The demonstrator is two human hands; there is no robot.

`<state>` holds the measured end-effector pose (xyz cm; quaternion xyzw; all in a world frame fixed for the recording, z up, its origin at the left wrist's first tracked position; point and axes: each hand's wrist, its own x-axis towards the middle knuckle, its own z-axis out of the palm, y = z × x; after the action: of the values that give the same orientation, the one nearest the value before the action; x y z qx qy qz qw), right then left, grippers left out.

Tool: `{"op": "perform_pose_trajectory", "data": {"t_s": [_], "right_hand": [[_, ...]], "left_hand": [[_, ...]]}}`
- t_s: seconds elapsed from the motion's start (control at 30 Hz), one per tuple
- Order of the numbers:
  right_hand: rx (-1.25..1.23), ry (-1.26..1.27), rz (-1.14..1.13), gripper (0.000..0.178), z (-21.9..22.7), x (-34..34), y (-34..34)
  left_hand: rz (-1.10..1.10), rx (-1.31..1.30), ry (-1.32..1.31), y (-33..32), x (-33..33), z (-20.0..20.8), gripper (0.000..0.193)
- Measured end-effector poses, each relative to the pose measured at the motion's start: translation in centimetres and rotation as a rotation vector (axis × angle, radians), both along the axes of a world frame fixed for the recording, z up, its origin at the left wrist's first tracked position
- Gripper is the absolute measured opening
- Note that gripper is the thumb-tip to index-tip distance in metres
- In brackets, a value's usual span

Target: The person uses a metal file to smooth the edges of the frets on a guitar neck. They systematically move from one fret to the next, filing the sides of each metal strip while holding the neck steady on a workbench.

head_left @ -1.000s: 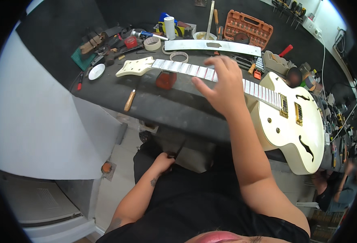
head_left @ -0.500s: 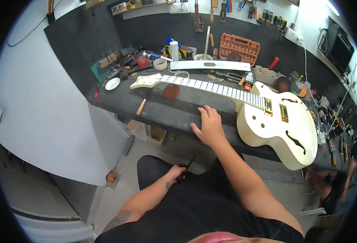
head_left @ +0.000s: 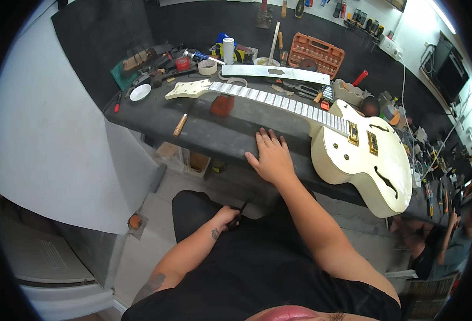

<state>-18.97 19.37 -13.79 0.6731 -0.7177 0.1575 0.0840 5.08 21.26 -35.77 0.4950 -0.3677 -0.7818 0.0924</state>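
Note:
My right hand (head_left: pixel 272 160) rests palm down on the dark workbench (head_left: pixel 220 136), fingers spread, holding nothing. To its right lies a cream hollow-body electric guitar (head_left: pixel 329 168) with f-holes and gold pickups. The guitar's neck (head_left: pixel 265 98) stretches leftward beyond my hand, no strings visible on it. Low over my lap, my left hand (head_left: pixel 227 216) is closed around a slim dark tool (head_left: pixel 243 206); its kind cannot be made out. A reddish-brown block (head_left: pixel 222 106) sits under the neck. A short wooden-handled tool (head_left: pixel 180 125) lies nearer the bench's front edge.
Behind the neck lies a long metal straightedge (head_left: pixel 273 74). An orange socket-set case (head_left: pixel 315 55) stands open at the back. A small white dish (head_left: pixel 140 92) sits at the left, a red-handled tool (head_left: pixel 118 102) beside it. Another person (head_left: pixel 452 246) is at the far right.
My right hand has flattened onto the bench, its fingers more stretched out. The left hand keeps hold of the dark tool. The whole view has shifted slightly.

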Motion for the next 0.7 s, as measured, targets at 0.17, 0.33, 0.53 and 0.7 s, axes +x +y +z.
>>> {"op": "perform_pose_trajectory", "data": {"t_s": [0.17,0.33,0.53,0.7], "right_hand": [[-0.035,-0.015,0.006,0.076,-0.1,-0.3,0.0],[-0.188,-0.259,0.138,0.051,-0.3,-1.9,0.5],[-0.267,-1.388,0.120,0.025,-0.8,-0.7,4.7],[0.388,-1.589,0.229,0.034,-2.4,3.5,7.9]], "left_hand": [[0.050,0.000,-0.050,0.1,-0.3,2.6,0.027],[-0.024,-0.261,0.057,3.0,3.8,11.2,0.044],[-0.034,-0.546,0.029,6.6,9.3,26.4,0.056],[0.066,-0.619,0.176,4.8,6.3,27.2,0.064]]}}
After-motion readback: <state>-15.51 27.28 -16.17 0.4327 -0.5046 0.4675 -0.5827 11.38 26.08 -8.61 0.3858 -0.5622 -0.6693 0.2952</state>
